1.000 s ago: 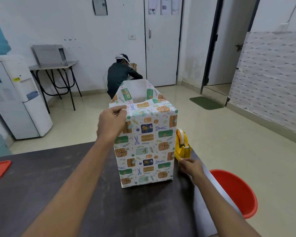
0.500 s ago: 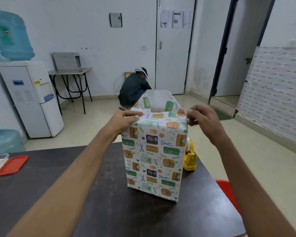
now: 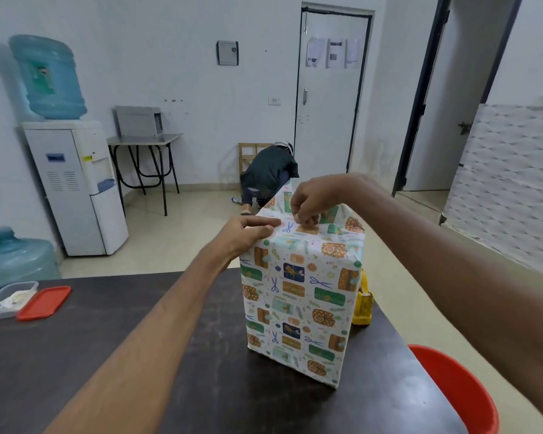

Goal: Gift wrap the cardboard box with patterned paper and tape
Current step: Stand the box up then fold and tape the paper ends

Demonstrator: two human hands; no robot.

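The tall box wrapped in patterned paper (image 3: 298, 302) stands upright on the dark table (image 3: 138, 355). An open paper flap rises at the far side of its top. My left hand (image 3: 245, 236) pinches the folded paper at the top left edge, forefinger laid along it. My right hand (image 3: 314, 198) hovers over the top, its curled fingertips pinching the paper near the middle of the near top edge; I see no tape in them. A yellow tape dispenser (image 3: 362, 305) sits on the table just behind the box's right side, mostly hidden.
A clear food container (image 3: 7, 299) and its red lid (image 3: 44, 302) lie at the table's left edge. A red plastic seat (image 3: 458, 389) is beside the table's right edge. A person (image 3: 268, 177) crouches on the floor beyond, near a water dispenser (image 3: 76, 189).
My right hand left the tape dispenser, rose to the box's top right corner, then moved left onto the middle of the top. My left hand stayed on the top left edge.
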